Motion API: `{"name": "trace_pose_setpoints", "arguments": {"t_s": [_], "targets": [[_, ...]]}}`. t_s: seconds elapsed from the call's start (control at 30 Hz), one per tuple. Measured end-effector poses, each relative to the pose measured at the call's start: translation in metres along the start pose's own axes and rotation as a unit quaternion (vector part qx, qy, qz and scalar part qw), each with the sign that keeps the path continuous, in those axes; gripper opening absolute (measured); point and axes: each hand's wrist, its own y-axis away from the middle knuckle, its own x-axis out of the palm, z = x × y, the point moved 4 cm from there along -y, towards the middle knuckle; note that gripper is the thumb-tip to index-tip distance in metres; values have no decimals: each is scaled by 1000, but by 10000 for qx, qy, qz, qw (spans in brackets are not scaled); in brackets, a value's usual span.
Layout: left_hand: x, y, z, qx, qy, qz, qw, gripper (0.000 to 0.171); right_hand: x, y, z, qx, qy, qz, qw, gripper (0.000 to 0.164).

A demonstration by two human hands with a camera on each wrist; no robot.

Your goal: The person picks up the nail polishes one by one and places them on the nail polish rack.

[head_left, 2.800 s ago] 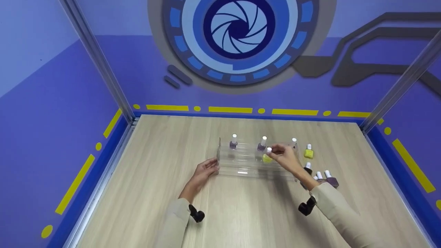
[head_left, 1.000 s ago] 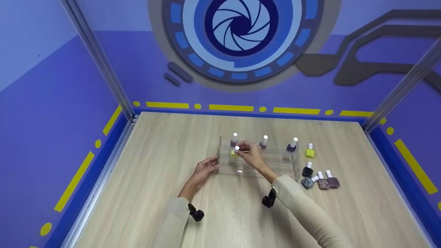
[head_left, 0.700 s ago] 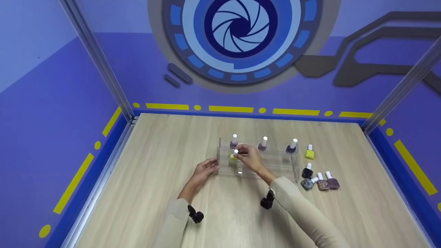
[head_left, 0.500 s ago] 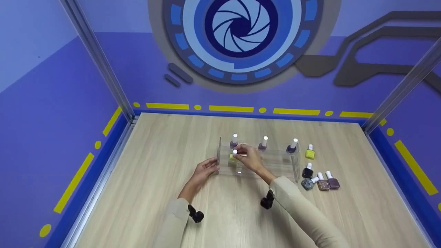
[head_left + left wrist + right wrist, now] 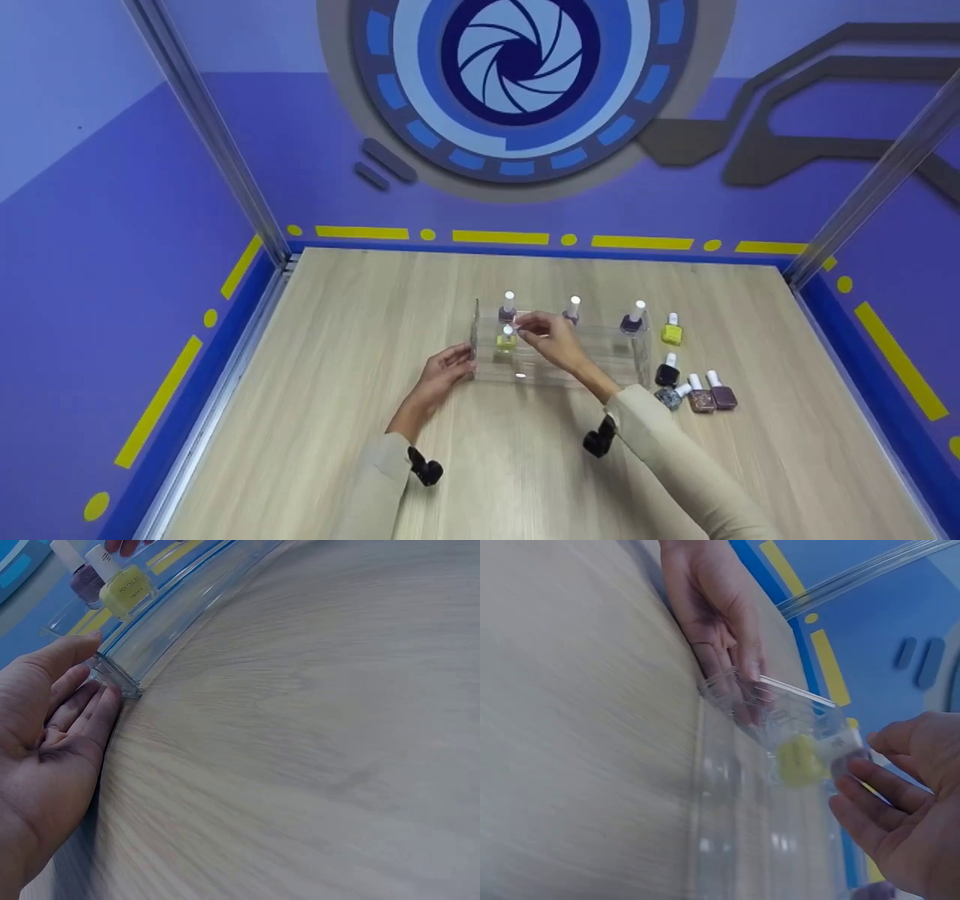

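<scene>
A clear tiered display rack [image 5: 555,375] stands mid-table. My left hand [image 5: 446,371] holds its left end, thumb and fingers against the side panel [image 5: 116,676]. On a lower tier, at the left, a yellow nail polish bottle [image 5: 506,342] with a white cap stands upright. Just right of that cap is my right hand [image 5: 555,341]; its thumb and fingers are spread apart beside the bottle in the right wrist view. Dark purple nail polish bottles stand along the top tier: one at left [image 5: 508,311], one in the middle [image 5: 573,309], partly behind my hand, and one at right [image 5: 632,321].
Right of the rack, another yellow bottle [image 5: 672,331] is on the table. Nearer lie a black bottle [image 5: 667,373], a glittery grey-blue one [image 5: 667,397], a brownish glitter one [image 5: 702,401] and a purple one [image 5: 724,397]. A blue-purple wall [image 5: 247,157] borders the table.
My right hand has carried the yellow bottle left along the rack and lowered it onto the tier. Its fingers have now come off the cap, moving slightly right. The left hand stays put.
</scene>
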Motion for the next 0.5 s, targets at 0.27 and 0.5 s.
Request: {"name": "trace_pose_setpoints", "arguments": {"t_s": [0.27,0.5], "targets": [[-1,-1,-1,34,36,-37,10000,55,-66,5,18,881,-385,-89,9953,25],[0,0,0,-99,36,-82,9999,56,-142,12,26,1120,-550,-761,9893,31]]}}
